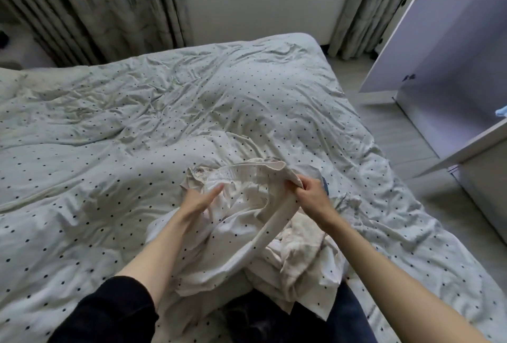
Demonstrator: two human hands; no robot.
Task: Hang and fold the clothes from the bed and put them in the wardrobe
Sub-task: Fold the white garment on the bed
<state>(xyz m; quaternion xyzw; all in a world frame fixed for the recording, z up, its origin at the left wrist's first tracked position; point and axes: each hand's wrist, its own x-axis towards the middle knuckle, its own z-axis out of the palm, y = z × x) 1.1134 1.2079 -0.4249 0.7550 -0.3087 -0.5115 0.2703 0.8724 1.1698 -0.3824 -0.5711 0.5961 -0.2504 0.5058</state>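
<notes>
While the person leans over the near edge of the bed (137,112), the right hand (310,194) grips the waistband of a cream garment (247,178), its fingers curled tight round the cloth. The left hand (201,200) reaches in under the same waistband with fingers straight and slightly apart, touching the fabric without clasping it. The garment trails down toward the person and is bunched there, so I cannot tell its full shape; it looks like trousers or a skirt. It blends with the spotted duvet (82,150), and where one ends and the other begins is hard to make out near the bed's near edge. More crumpled pale cloth (301,249) lies just beneath the right forearm, and something dark blue (325,186) peeks out behind the right hand, mostly hidden. A black sleeve (109,309) covers the left upper arm. Beyond the bed's right edge stands the wardrobe (452,112) with a door (411,49) swung open, cut off by the frame. Curtains (96,8) hang past the far edge.
</notes>
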